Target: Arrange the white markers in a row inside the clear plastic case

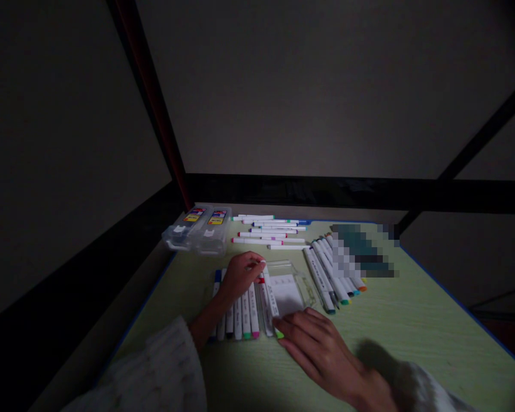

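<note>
A white marker with a yellow-green tip (271,298) lies lengthwise between my hands, over an open clear plastic case. The thumb and fingers of my left hand (241,276) pinch its far end. My right hand (316,345) has its fingertips closed on the near, yellow-green end. Just left of it, a white marker with a red band (264,306) lies in the case. Several white markers (246,317) stand side by side in the case's left part, partly covered by my left hand. A white paper insert (285,294) shows in the right part.
Two clear plastic boxes (212,232) with yellow labels lie at the table's back left. Several thin pens (268,233) are spread along the back. More thick markers (321,277) lie to the right, beside a pixelated patch. The green table (412,326) has a blue edge.
</note>
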A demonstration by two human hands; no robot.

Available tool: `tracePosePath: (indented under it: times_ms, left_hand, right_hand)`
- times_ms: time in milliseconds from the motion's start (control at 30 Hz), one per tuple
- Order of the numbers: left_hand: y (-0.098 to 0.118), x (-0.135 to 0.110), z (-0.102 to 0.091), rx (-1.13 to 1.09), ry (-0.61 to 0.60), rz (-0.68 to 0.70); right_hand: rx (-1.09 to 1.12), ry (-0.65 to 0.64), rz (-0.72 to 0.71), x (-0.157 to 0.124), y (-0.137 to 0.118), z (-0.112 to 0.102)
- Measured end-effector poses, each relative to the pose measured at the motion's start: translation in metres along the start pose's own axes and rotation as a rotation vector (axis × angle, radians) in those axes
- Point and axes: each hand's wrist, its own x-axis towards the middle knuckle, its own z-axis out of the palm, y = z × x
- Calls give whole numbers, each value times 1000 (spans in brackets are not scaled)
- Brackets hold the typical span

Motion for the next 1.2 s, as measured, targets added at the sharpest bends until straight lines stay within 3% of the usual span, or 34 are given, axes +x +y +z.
tracePosePath:
  times_ms: [233,567,733,1200]
  left_hand:
    - [-6,3,-3,184,75,204]
    - [-16,6,-2,424,13,209]
    - [-16,6,-3,521,-4,275]
    - [-21,8,-4,534,-71,318]
  right_hand:
    - [5,-22,27,1,2,1]
    - [10,-104,71,2,3,5]
    - [10,-128,84,2,2,5]
    - [13,-169,100,2,2,5]
